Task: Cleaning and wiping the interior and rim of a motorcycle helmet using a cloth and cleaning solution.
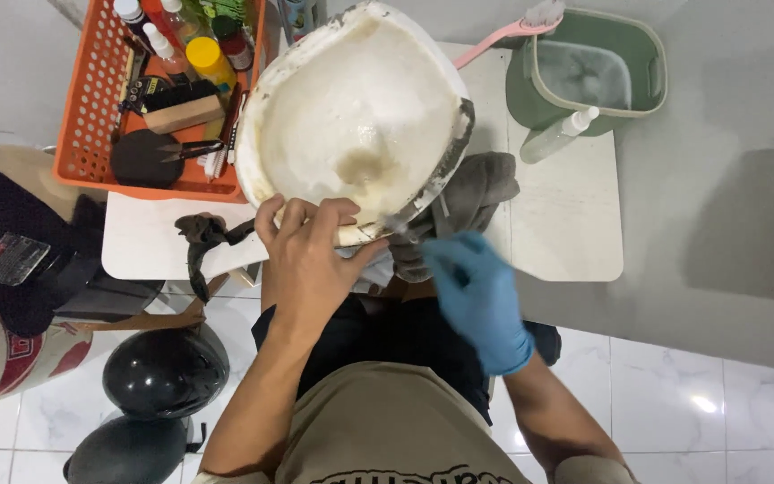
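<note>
Nearest the camera: khaki printed shirt (pixel 387 430) and dark lap of the seated person, forearms extending up toward the surface.

Left hand (pixel 308 255): bare, fingers spread and curled over the near rim of a large white rounded foam shell, stained yellow-brown inside (pixel 360 116). Clamped on that rim, thumb to the right.

Right hand (pixel 475 291): in a blue disposable glove, closed around a thin tool (pixel 398 226) whose tip meets the near rim of the shell just right of the left hand. Tool blurred; kind not determinable.

Shell: hollow side up, tilted, resting on the near edge of the white rectangular surface (pixel 575 224), partly over the lap. Dark grey strip along its right edge. Crumpled grey cloth (pixel 472 193) beneath and to the right of the shell, touching it.

Left of shell: orange plastic mesh basket (pixel 78 134) on the surface, holding small bottles, a yellow-capped container (pixel 208 56), a wooden block, a black round pad and small scissors. Dark strap piece (pixel 201 237) lying just below the basket.

Far right of surface: green plastic tub with pale rim (pixel 651 72), a pink-handled brush (pixel 503 34) beside it, a clear spray bottle (pixel 553 139) lying beside it.

Floor: white marble-look tiles; two glossy black helmets (pixel 165 369) at lower left.
</note>
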